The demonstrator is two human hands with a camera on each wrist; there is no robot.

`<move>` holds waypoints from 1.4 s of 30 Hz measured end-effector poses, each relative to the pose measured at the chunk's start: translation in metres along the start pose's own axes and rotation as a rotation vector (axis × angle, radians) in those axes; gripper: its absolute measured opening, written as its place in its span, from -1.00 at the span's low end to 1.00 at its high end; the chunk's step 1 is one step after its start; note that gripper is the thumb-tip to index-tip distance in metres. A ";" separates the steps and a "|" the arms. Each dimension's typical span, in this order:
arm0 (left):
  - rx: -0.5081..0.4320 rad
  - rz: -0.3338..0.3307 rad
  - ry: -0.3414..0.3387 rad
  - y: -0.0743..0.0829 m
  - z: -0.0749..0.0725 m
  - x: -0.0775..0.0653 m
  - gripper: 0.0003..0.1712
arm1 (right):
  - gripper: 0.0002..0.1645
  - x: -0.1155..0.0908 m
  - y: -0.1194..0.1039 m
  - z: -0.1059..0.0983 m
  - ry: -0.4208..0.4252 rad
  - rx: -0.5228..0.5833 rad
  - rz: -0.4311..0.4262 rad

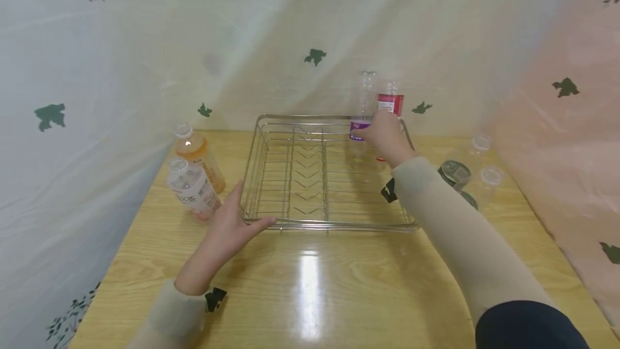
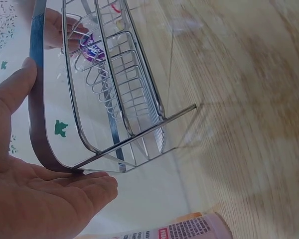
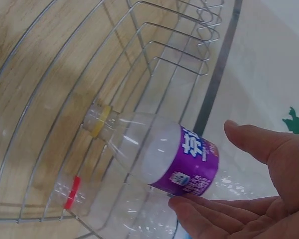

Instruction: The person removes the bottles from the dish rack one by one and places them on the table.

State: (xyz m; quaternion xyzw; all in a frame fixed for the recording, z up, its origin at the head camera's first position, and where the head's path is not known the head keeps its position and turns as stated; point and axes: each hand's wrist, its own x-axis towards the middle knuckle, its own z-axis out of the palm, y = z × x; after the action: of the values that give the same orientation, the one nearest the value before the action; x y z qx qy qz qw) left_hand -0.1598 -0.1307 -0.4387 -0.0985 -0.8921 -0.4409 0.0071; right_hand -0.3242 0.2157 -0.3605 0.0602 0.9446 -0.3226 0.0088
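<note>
A wire dish rack [image 1: 326, 226] stands on the table. At its front left corner my left hand [image 1: 231, 225] rests, the thumb along the front rim and the straight fingers by the left side. Upside down in the rack's back right corner stands a clear bottle with a purple label [image 3: 194, 162], its yellow-ringed neck pointing down. Close beside it, also neck down, is a clear bottle with a red label [image 1: 390, 103]. My right hand [image 3: 259, 194] is at the purple-labelled bottle, fingers extended near the label and thumb apart from it.
Left of the rack stand an orange-tinted bottle [image 1: 200, 156] and a pale-labelled bottle [image 1: 194, 190]. On the right, partly behind my forearm, are clear bottles with white caps [image 1: 481, 142] and dark labels. A patterned curtain [image 1: 310, 26] hangs directly behind the table [image 1: 358, 284].
</note>
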 end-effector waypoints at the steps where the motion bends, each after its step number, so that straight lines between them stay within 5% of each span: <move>1: -0.006 0.000 -0.002 0.000 0.000 0.000 0.29 | -0.39 0.002 0.001 0.002 0.000 0.004 0.000; 8: 0.014 -0.017 0.001 0.001 0.001 -0.002 0.37 | -0.29 0.011 0.007 0.014 0.001 0.086 -0.038; 24: 0.016 -0.022 0.003 -0.001 0.003 -0.002 0.41 | -0.21 0.025 0.011 0.029 0.008 0.124 0.019; 42: 0.019 -0.010 0.001 0.003 0.001 -0.002 0.37 | -0.13 -0.013 -0.012 0.002 0.052 0.151 -0.111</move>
State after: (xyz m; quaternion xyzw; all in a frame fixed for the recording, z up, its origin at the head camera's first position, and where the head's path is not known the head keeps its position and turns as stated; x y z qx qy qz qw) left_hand -0.1571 -0.1289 -0.4375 -0.0938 -0.8967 -0.4325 0.0064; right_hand -0.3128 0.2040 -0.3540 0.0165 0.9194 -0.3911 -0.0385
